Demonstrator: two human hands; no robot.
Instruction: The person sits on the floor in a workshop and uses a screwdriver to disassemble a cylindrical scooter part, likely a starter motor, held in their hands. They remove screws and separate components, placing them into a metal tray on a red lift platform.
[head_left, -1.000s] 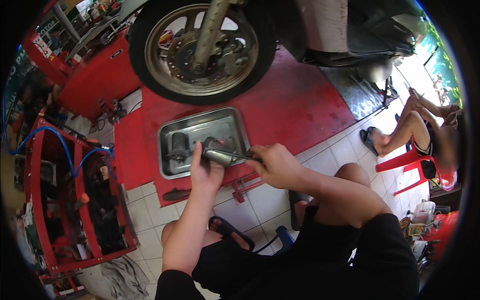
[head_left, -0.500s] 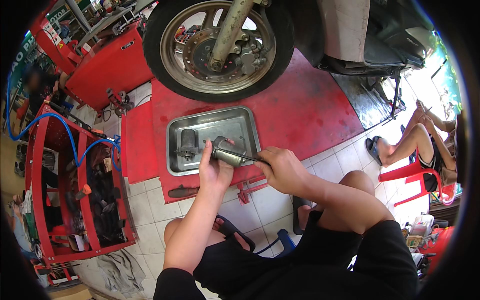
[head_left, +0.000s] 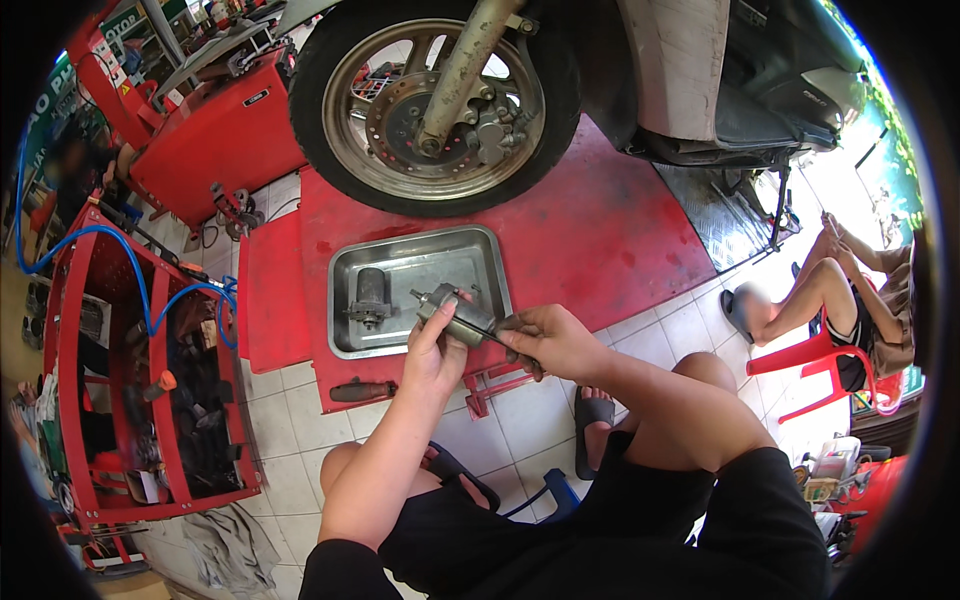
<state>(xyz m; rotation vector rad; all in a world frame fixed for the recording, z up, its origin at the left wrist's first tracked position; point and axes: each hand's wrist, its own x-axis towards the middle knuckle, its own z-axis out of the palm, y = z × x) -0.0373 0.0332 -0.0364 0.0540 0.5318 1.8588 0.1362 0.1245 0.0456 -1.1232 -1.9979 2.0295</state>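
Observation:
My left hand [head_left: 440,350] is closed around a grey cylindrical electric motor [head_left: 468,322], its narrow shaft end pointing up and left, over the near right part of a metal tray [head_left: 345,343]. At the motor's lower right end, my right hand [head_left: 548,342] is closed on a thin, dark screwdriver-like tool [head_left: 493,335]; its fingers cover most of it. The fingertips of my right hand are right by the motor's end. A second, darker cylindrical motor [head_left: 372,290] stands in the left half of the tray.
The tray rests on a red lift platform [head_left: 600,235] below a scooter's front wheel [head_left: 440,110]. A dark-handled tool [head_left: 362,391] lies at the platform's near edge. A red tool cart [head_left: 165,400] with a blue hose stands left. At right, a person sits on a red chair [head_left: 810,365].
The motor has turned slightly in my left hand and moved a little lower. My right hand has tilted downward, its fingers now gathered closer about the motor's end.

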